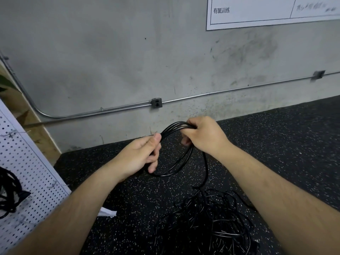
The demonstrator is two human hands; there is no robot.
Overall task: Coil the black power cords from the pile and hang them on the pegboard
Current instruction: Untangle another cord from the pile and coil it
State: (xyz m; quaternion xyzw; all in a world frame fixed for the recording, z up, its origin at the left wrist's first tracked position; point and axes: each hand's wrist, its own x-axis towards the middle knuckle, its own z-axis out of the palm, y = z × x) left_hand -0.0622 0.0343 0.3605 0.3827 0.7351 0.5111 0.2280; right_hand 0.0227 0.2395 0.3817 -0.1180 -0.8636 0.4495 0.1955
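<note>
Clamping a glossy black cord [173, 127], looped several times, in the left hand [139, 155] and right hand [204, 134]; dangling above the tangled pile [204, 221], near the white pegboard [36, 162].

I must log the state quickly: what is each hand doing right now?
Left hand: closed, gripping the coiled black cord.
Right hand: closed, gripping the top of the same coil.
</note>
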